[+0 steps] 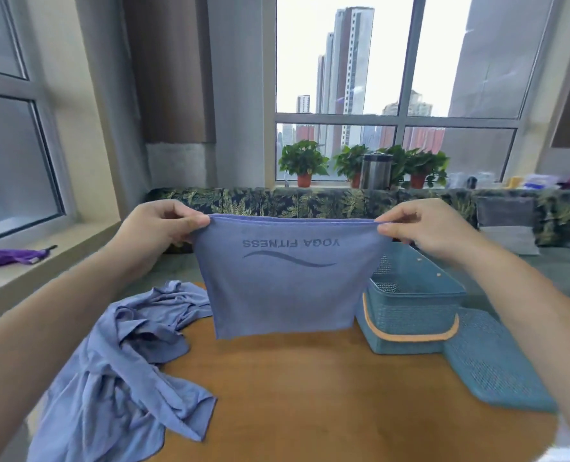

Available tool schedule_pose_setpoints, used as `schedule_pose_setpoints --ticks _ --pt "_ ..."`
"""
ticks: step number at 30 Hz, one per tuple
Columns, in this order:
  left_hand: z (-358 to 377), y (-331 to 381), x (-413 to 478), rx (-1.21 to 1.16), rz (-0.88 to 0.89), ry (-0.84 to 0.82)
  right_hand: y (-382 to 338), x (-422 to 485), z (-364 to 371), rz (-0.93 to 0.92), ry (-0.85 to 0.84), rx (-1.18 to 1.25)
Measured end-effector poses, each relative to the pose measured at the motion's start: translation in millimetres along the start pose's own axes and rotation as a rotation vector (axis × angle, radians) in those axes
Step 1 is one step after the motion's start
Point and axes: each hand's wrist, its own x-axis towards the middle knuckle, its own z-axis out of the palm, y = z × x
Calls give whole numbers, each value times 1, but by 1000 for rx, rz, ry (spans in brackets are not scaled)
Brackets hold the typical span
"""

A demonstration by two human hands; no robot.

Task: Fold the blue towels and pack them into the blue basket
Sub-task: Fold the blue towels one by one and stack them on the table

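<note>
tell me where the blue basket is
In the head view the blue basket stands on the right side of the wooden table, partly behind the held towel, with a flat teal panel lying just to its right.

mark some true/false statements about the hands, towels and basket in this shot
1. Both the left hand and the right hand pinch the top edge of the held towel. True.
2. A folded towel already lies in the blue basket. False: no towel shows inside it.
3. The basket lid lies to the right of the basket. True.
4. The crumpled towels lie to the right of the basket. False: they are heaped on the left side of the wooden table.
5. The held towel's lettering reads normally. False: "YOGA FITNESS" appears mirrored.
</note>
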Motion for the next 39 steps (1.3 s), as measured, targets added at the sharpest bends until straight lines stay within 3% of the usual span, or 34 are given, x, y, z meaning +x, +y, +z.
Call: schedule_pose_setpoints --ticks 5,13,19,23,28,31,39 --pt "-11 31 1 -25 13 -19 -25 -2 -23 -46 -21 92" --pt "8 -11 23 443 -71 6 5 14 19 39 -47 -198" --pt "26 -59 43 408 -167 42 45 25 73 184 -10 -100" --pt "26 -74 55 398 -127 86 53 36 86 142 108 -86" --pt "30 -85 30 443 -111 119 61 22 91 105 106 -136" --pt "33 -105 -9 544 -125 105 79 -5 98 106 41 -105" --pt "30 -165 -116 465 -362 -61 131 -109 124 272 -320 139"
